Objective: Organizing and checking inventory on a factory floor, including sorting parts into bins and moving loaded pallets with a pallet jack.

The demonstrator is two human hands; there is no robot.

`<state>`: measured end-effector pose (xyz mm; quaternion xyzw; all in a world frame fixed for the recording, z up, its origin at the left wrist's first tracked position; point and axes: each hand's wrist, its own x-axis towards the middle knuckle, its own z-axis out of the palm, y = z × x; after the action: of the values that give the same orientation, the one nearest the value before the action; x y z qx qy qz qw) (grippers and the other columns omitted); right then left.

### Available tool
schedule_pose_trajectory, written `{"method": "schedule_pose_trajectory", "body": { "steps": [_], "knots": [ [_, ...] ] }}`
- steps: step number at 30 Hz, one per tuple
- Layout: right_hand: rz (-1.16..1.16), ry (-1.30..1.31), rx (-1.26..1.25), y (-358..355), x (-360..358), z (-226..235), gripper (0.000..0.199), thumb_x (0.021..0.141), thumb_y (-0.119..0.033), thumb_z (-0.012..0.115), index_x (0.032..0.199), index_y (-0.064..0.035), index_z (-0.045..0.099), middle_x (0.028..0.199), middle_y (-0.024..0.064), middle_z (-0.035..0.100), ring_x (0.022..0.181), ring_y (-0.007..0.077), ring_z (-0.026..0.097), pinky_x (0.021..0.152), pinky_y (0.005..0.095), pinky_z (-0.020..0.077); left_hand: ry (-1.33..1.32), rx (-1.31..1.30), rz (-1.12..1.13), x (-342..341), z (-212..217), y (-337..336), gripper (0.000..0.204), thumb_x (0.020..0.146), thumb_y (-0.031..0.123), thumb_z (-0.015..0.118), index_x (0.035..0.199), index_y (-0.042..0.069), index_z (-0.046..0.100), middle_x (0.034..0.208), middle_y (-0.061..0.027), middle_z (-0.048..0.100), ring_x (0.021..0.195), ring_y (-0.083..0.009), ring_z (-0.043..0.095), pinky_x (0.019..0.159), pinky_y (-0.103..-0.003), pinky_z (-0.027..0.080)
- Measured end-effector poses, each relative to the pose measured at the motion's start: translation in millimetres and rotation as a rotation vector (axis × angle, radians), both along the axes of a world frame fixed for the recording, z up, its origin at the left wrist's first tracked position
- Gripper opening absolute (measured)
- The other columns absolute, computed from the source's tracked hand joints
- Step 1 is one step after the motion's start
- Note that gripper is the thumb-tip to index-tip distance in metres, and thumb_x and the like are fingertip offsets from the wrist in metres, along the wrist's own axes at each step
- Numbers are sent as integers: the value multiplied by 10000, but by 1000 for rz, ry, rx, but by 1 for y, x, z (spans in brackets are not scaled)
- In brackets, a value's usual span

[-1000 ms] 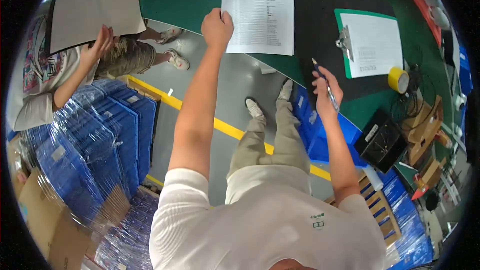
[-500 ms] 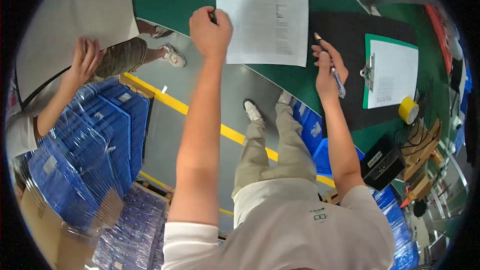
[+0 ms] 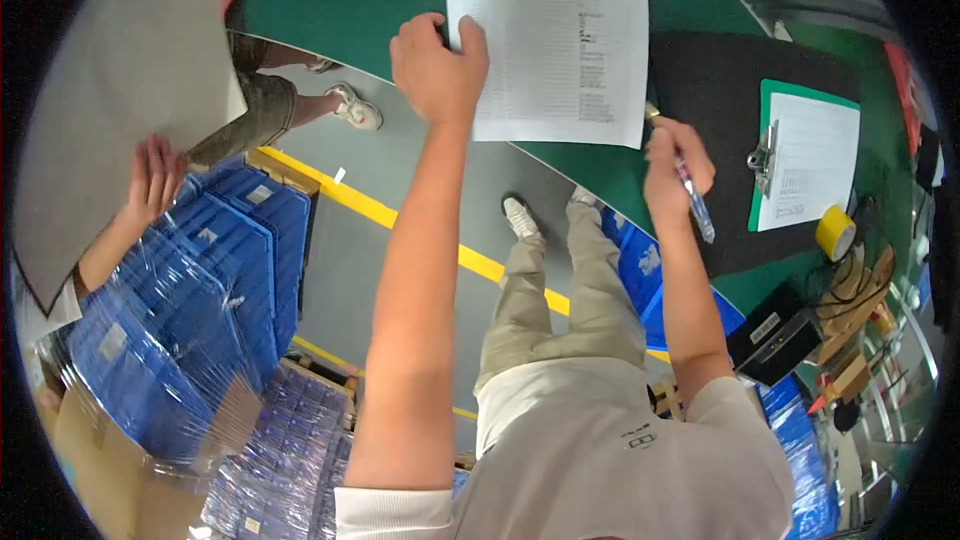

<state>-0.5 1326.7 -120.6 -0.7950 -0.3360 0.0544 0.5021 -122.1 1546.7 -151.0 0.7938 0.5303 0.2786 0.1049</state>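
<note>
A long printed paper sheet (image 3: pixel 535 50) lies on the green tabletop, its lower edge sticking out past the table edge. My left hand (image 3: pixel 438 70) is at the sheet's left side, thumb over the paper's edge, with a gap between thumb and bent fingers; nothing shows held in it. Beside the sheet's lower right corner, my right hand (image 3: pixel 678 172) is closed around a pen (image 3: pixel 697 205). The pen's gold-coloured end peeks out near the paper, and its clear barrel sticks out below the hand. A green clipboard (image 3: pixel 757 205) with a printed form lies to the right on a black mat (image 3: pixel 720 60).
Yellow tape (image 3: pixel 835 232) and a black box (image 3: pixel 772 335) are at the right. Film-wrapped blue crates (image 3: pixel 190 290) stand on the floor at left. Another person's hand (image 3: pixel 152 180) is at a large grey-white sheet or board (image 3: pixel 120 70). Blue bins (image 3: pixel 645 270) sit under the table edge.
The view has shifted slightly, moving most things right. My left thumb has spread from its fingers. My right hand has turned with the pen, closer to the sheet's corner. The other person's hand moved slightly.
</note>
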Motion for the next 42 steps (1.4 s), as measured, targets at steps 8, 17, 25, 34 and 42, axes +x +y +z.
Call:
{"method": "schedule_pose_trajectory", "body": {
  "steps": [8, 17, 25, 34, 42],
  "knots": [
    [204, 33, -15, 41, -3, 0, 157, 757, -93, 616, 886, -7, 589, 726, 93, 607, 628, 126, 598, 572, 236, 463, 41, -2, -3, 2, 2, 0, 277, 680, 285, 641, 802, 54, 549, 760, -79, 554, 750, -272, 515, 638, -397, 413],
    [199, 67, -106, 44, -9, 1, 164, 774, -60, 581, 926, 0, 591, 814, 114, 611, 685, 146, 611, 619, 246, 484, 25, -2, 2, 0, 3, -1, 285, 688, 299, 640, 800, 55, 546, 809, -88, 560, 776, -285, 519, 658, -398, 424],
    [388, -61, -24, 81, -69, -2, 263, 720, -108, 677, 966, -68, 595, 903, 115, 613, 712, 259, 606, 594, 308, 505, 13, 52, -25, 0, -2, 0, 291, 680, 294, 648, 794, 49, 541, 752, -95, 551, 739, -289, 516, 626, -400, 417],
    [442, -191, -252, 64, -60, -3, 267, 737, -119, 629, 1001, -134, 596, 1020, 44, 601, 769, 236, 612, 614, 304, 501, 2, 24, -12, 0, -1, 0, 283, 683, 290, 637, 788, 46, 540, 756, -91, 553, 733, -286, 518, 623, -401, 419],
    [327, -229, -416, 33, -36, -4, 225, 770, -121, 600, 990, -164, 600, 1105, 25, 590, 794, 227, 620, 624, 289, 496, 43, -23, -17, 0, -1, 2, 351, 713, 344, 626, 854, 26, 582, 747, -97, 569, 747, -269, 534, 668, -379, 428]
  ]
}}
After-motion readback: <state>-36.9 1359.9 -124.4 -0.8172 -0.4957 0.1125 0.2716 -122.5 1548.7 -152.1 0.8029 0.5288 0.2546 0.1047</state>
